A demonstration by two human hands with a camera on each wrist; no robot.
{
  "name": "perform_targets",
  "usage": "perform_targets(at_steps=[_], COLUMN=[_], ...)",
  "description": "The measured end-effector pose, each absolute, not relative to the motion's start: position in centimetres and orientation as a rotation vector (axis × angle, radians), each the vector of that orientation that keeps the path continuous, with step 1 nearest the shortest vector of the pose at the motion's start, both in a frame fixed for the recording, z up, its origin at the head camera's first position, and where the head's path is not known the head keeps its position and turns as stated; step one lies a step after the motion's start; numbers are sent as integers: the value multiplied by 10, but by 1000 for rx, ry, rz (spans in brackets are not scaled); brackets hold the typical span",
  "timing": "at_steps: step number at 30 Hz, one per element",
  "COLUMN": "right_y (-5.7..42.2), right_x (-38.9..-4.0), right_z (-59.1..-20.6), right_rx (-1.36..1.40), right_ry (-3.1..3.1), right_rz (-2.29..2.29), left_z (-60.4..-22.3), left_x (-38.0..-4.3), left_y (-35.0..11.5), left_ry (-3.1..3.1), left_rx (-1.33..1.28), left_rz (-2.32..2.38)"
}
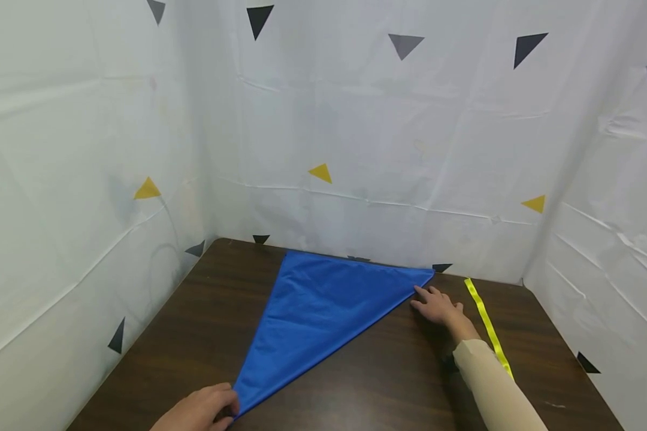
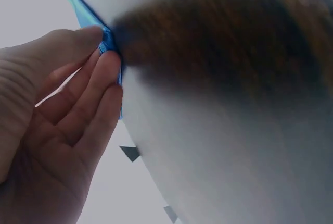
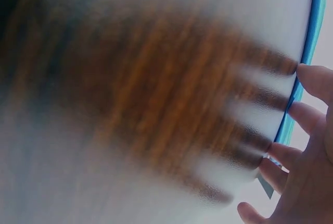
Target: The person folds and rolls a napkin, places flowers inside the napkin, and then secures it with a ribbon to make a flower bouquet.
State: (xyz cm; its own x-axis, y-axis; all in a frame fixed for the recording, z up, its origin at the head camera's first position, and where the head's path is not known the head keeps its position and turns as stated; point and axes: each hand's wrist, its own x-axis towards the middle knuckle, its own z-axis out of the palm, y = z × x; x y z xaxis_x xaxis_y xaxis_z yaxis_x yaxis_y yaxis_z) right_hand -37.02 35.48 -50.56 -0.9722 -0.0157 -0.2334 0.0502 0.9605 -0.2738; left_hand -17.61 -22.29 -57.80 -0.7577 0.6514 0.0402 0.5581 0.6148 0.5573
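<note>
Pinching the near corner of a triangular, glossy blue fabric sheet [image 1: 313,317], my left hand [image 1: 200,409] is nearest me; the sheet stretches ahead and rightward over the dark brown wood-grain surface [image 1: 383,374]. Its long edge slants away to my right hand [image 1: 439,306], fingers spread, touching that edge just short of the far tip, which points right. Right of that hand lies a narrow yellow ribbon [image 1: 485,317].

Smooth, thin blue cloth [image 1: 318,311], softly sheened, reaches the far edge of the tabletop [image 1: 385,377], whose dark wood-grain surface is glossy, with blurred reflections. Toward its right edge lies a shiny, satin-like yellow ribbon [image 1: 484,316]; past the far edge hangs matt, creased white sheeting [image 1: 377,120].
</note>
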Motion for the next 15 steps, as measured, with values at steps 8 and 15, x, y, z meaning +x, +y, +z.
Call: perform_targets(at_steps=[8, 15], right_y=[356, 358], right_x=[-371, -373], right_z=[-505, -506], right_rx=[31, 22], right_ry=[2873, 2868], right_rz=[-412, -410], left_z=[-579, -602], left_x=[-177, -187], left_y=[-228, -236], left_ry=[2576, 2594], left_rx=[1053, 1156], left_rz=[881, 860])
